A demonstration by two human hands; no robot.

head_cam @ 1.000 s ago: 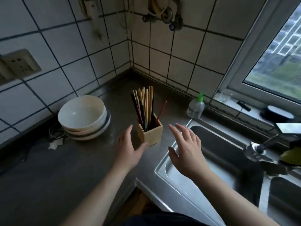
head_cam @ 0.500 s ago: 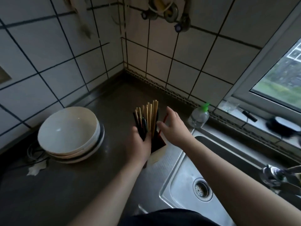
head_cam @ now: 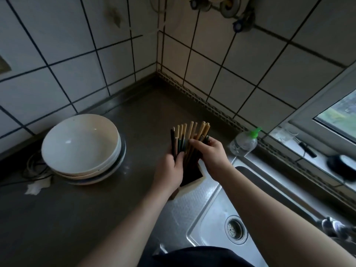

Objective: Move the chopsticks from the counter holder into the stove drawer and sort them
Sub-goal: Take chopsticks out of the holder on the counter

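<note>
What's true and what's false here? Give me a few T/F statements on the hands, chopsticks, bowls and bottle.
1. Both the left hand and the right hand grip the chopsticks. True.
2. The chopsticks lie in a drawer. False: they stand bunched with their lower ends in the holder; no drawer is in view.
3. The stacked bowls sit to the left of the holder on the counter. True.
4. The green-capped bottle stands inside the sink basin. False: it stands outside the basin, at the back near the window.
</note>
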